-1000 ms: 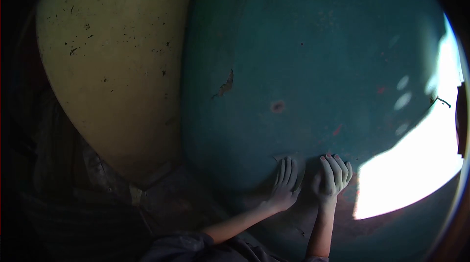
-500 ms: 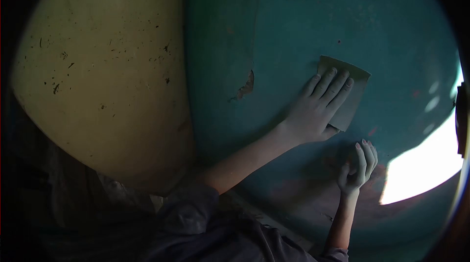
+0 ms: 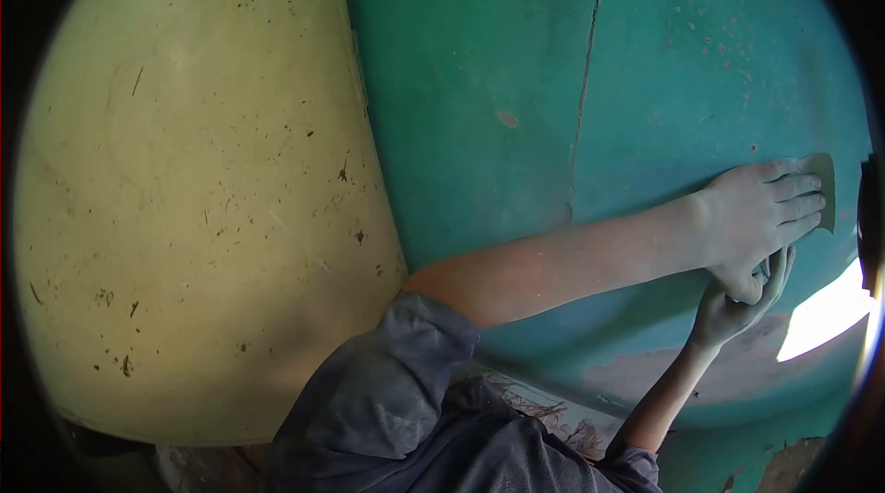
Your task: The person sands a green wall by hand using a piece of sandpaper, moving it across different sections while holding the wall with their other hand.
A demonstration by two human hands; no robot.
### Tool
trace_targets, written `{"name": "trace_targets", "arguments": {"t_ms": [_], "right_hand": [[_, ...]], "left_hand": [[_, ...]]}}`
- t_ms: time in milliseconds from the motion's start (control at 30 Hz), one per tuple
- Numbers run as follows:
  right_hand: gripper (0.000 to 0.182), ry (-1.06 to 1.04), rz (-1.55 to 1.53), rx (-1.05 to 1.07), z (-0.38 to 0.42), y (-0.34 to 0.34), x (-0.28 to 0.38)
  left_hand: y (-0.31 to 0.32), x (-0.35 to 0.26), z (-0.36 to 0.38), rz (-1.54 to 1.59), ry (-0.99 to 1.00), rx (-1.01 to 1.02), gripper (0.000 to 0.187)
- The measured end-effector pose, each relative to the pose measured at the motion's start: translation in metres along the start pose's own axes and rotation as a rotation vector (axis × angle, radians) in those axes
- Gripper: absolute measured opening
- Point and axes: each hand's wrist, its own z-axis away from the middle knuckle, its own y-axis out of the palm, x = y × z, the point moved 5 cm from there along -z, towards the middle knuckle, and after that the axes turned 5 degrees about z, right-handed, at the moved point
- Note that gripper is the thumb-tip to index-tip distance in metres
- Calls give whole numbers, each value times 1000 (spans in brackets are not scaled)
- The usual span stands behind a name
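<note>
My left hand [image 3: 761,207] lies palm down on a thin grey-green sheet, like sandpaper [image 3: 827,193], pressing it against the right part of the green curved panel [image 3: 479,51]. Its fingers are stretched out over the sheet and its thumb points down. Just below, my right hand [image 3: 751,295] has loosely bent fingers close to the left thumb. Nothing can be seen in it, and its fingertips are partly hidden. Both hands look dusty.
A yellow curved panel [image 3: 203,180] with dark marks borders the green one on the left. A long crack [image 3: 585,78] runs down the green panel. Bright light [image 3: 825,313] shows at the right, and a dark object [image 3: 869,226] stands at the right edge.
My left hand has slid right across the panel with the sheet. My right hand has come up beside the left thumb. The view has shifted and brightened.
</note>
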Motion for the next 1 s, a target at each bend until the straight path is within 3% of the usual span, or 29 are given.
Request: {"name": "trace_targets", "arguments": {"t_ms": [67,133,200,367,500,567,633,733,833,1000], "right_hand": [[69,67,-27,-55,-1,-3,-3],[62,53,236,186,8,2,-18],[59,7,373,180,4,2,-14],[54,168,466,183,-18,7,23],[58,243,541,285,19,12,39],[61,383,344,315,63,16,38],[57,322,418,268,77,14,42],[53,210,356,154,47,7,40],[65,246,320,154,16,11,19],[62,292,185,290,94,30,47]], "left_hand": [[-1,4,0,118,33,-55,81],[-3,4,-3,260,87,-117,82],[-6,7,1,332,75,-154,81],[-16,3,34,470,-25,-140,65],[-19,-4,92,317,-253,-126,57],[-10,-10,119,249,-327,-87,57],[5,-13,146,87,-495,17,58],[20,-20,165,-64,-534,88,58],[25,-24,173,-34,-569,102,58],[35,-29,182,-112,-591,120,59]]}}
